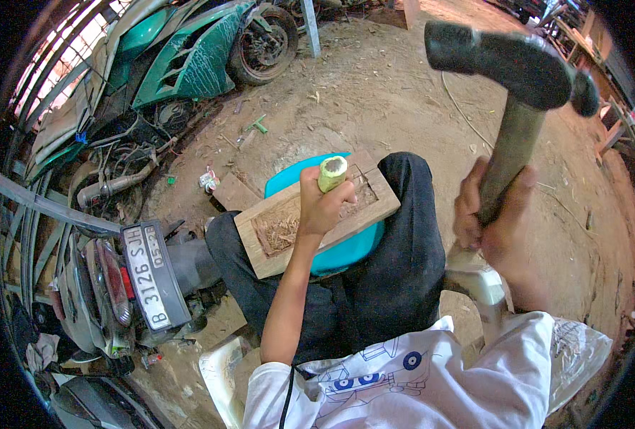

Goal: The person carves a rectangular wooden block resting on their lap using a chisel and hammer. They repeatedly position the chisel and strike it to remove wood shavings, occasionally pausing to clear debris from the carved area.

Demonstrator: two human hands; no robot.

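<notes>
My left hand (322, 206) is closed around an upright tool, apparently a chisel, whose yellow-green handle (333, 174) sticks up with a worn, flat top. Its lower end is hidden by my fingers. Beneath it lies a wooden board (264, 266) with rectangular recesses cut into it. Curled wood shavings (281, 233) fill part of the left recess. The board slants across a turquoise stool (364, 247) between my knees. Raised at the upper right, my right hand (499, 204), slightly blurred, grips a hammer (510, 68) by its wooden handle. The dark hammer head is well apart from the chisel.
A green motorcycle (192, 61) stands at the far left, and the rear of another motorcycle (110, 286) is close on my left. A white plastic chair (483, 282) is under me. Small litter (208, 180) and a green object (258, 126) lie on the dirt floor.
</notes>
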